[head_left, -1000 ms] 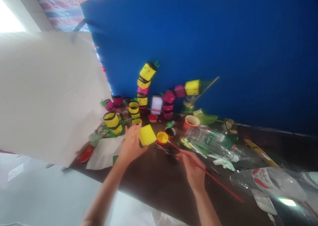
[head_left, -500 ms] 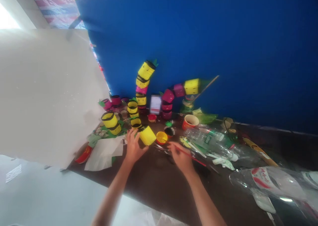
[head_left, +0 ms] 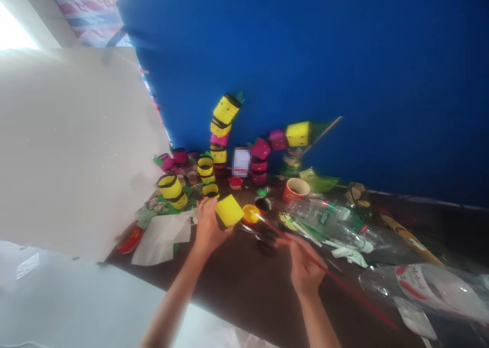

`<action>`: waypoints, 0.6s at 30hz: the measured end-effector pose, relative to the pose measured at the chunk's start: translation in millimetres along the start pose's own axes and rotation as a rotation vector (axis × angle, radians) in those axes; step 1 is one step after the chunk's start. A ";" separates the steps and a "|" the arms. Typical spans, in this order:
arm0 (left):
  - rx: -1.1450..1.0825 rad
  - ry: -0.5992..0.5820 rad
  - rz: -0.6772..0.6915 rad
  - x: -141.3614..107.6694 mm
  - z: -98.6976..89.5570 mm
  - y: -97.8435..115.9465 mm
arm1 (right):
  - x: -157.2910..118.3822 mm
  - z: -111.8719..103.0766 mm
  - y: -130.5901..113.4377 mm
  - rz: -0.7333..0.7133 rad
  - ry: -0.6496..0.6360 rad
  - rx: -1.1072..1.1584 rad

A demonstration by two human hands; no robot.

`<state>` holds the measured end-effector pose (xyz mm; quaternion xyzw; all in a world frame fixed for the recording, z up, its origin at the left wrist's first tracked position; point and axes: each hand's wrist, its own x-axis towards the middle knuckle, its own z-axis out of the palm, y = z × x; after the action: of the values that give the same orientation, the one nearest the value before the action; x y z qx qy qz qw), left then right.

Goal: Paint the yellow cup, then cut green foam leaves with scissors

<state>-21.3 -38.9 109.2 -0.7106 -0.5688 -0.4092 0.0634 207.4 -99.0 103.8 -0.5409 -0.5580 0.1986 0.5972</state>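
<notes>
My left hand (head_left: 210, 225) grips a yellow-painted cup (head_left: 229, 210), tilted on its side above the dark table (head_left: 244, 282). A long red paintbrush (head_left: 344, 282) is pinched in my right hand (head_left: 307, 264). Its tip reaches the small red-rimmed pot of yellow paint (head_left: 251, 214), just right of the cup. Beside that pot stands another small pot with dark contents (head_left: 263, 204). Scissors (head_left: 265, 243) lie on the table between my hands, partly under the brush. Behind my left hand is a short yellow cup with a black rim (head_left: 210, 190).
Stacked yellow and magenta cups (head_left: 225, 111) stand against the blue board (head_left: 305, 57). A paper cup (head_left: 297, 189), clear plastic bottles (head_left: 332, 220) and a larger bottle (head_left: 431, 287) lie to the right. White paper (head_left: 162, 238) and a red can (head_left: 131, 239) are at left.
My right hand has moved right and toward me, with the brush now slanting across more of the table. The yellow cup in my left hand has turned slightly.
</notes>
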 end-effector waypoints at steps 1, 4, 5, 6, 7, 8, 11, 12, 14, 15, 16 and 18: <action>0.017 -0.017 0.004 2.3 -2.4 2.8 | -3.3 -3.5 -3.8 -0.036 0.005 0.030; 0.057 -0.044 0.029 7.6 -7.8 9.5 | -10.2 -8.8 -14.5 -0.134 -0.096 0.075; 0.064 -0.050 0.040 8.9 -9.0 11.3 | -11.5 -8.9 -17.4 -0.155 -0.131 0.070; 0.070 -0.054 0.052 9.9 -10.1 12.8 | -12.5 -8.5 -19.8 -0.171 -0.159 0.059; 0.074 -0.059 0.064 10.8 -11.1 14.3 | -13.3 -7.6 -21.9 -0.187 -0.175 0.047; 0.077 -0.062 0.075 11.6 -12.1 15.7 | -14.0 -6.5 -23.7 -0.202 -0.184 0.036; 0.078 -0.066 0.095 13.3 -15.3 19.3 | -15.6 -2.8 -27.3 -0.204 -0.211 0.005; 0.074 -0.065 0.099 13.7 -16.4 20.3 | -16.0 -1.7 -27.8 -0.191 -0.225 -0.005; 0.066 -0.054 0.111 14.2 -18.5 21.7 | -16.6 0.3 -27.8 -0.168 -0.253 -0.014; 0.060 -0.048 0.116 14.3 -19.4 22.2 | -16.7 1.1 -27.5 -0.161 -0.262 -0.013; 0.053 -0.041 0.118 14.3 -20.3 22.6 | -16.6 1.8 -27.4 -0.159 -0.266 -0.010; 0.032 -0.025 0.109 14.4 -21.8 22.9 | -15.9 2.5 -28.5 -0.149 -0.269 -0.006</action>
<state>-12.4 -48.0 141.5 -0.7445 -0.5365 -0.3870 0.0899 190.0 -120.9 120.9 -0.4683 -0.6723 0.2227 0.5283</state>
